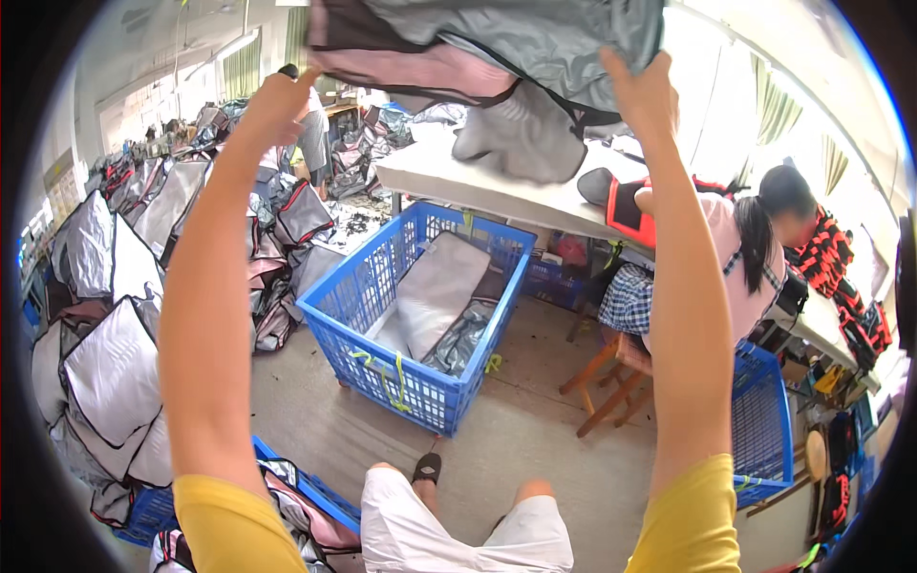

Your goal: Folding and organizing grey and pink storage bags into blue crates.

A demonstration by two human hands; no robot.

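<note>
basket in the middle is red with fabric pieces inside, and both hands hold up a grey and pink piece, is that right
The head view shows the basket is blue, not red; fabric pieces lie inside, and both hands hold up a grey and pink piece.

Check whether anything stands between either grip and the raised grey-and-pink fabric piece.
Nothing visible does: the left grip and right grip meet the grey-and-pink fabric piece directly, at its opposite sides.

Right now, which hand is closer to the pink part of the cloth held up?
Left. The left hand is at the outer edge of the pink part; the right hand grips the cloth's grey side, farther away.
</note>
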